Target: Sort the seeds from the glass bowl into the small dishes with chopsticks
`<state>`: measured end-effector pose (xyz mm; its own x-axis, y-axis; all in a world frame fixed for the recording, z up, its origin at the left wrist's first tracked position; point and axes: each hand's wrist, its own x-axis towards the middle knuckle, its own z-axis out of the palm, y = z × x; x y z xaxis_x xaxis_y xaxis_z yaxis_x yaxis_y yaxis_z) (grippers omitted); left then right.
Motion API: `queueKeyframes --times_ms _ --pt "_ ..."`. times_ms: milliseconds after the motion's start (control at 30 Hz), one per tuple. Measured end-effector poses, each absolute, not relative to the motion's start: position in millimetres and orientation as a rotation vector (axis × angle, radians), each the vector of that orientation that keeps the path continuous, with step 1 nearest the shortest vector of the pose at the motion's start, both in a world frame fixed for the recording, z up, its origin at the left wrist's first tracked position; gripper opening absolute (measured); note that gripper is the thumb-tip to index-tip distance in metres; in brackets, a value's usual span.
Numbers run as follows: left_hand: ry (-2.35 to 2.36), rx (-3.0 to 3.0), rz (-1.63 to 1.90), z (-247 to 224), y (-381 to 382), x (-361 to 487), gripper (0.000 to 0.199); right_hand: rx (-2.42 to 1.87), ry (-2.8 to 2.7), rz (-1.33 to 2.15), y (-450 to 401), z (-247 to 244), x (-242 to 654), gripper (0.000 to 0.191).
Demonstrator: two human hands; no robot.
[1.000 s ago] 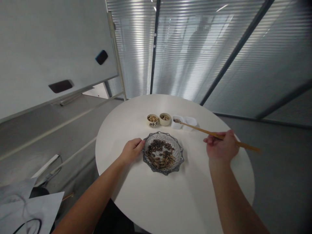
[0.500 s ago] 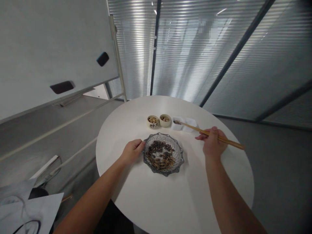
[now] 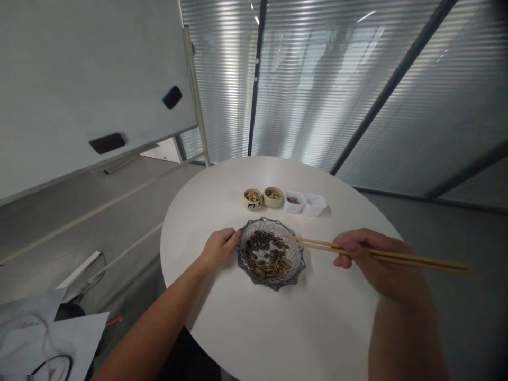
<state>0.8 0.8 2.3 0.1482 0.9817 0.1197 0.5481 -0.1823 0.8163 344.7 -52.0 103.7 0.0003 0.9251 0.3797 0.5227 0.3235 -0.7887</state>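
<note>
A clear glass bowl (image 3: 298,267) with a scalloped rim stands on the round white table. Dark round seeds (image 3: 262,239) lie toward its far side, and longer striped seeds (image 3: 273,267), like sunflower seeds, toward the near side. My left hand (image 3: 219,247) pinches the bowl's left rim between thumb and fingers. In my right hand (image 3: 367,256) is a pair of wooden chopsticks (image 3: 317,244), closed around their rear half. Their tips reach over the bowl's right side, close to the dark seeds. Whether anything sits between the tips cannot be made out.
Behind the bowl stand two small round cups (image 3: 253,204) (image 3: 273,202) with pale nut-like pieces. Right of them, one white dish (image 3: 293,209) holds small dark pieces, beside another white dish (image 3: 315,206). A whiteboard (image 3: 130,69) is at left, a blind-covered glass wall (image 3: 293,95) behind.
My right hand has drawn the chopsticks back from the white dish to over the glass bowl, moving right and nearer. My left hand stays on the rim.
</note>
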Motion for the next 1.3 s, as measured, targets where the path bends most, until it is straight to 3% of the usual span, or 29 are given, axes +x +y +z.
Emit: queueKeyframes --times_ms 200,700,1300 --pt "1.48 1.802 0.893 3 1 1 0.046 -1.495 -1.852 0.598 -56 114 346 0.03" --pt "1.467 1.769 0.903 1 1 0 0.047 -1.348 -1.693 0.889 -24 81 351 0.044" --pt "1.469 1.793 0.891 2 1 1 0.047 -1.284 -1.361 0.941 -9 59 342 0.054"
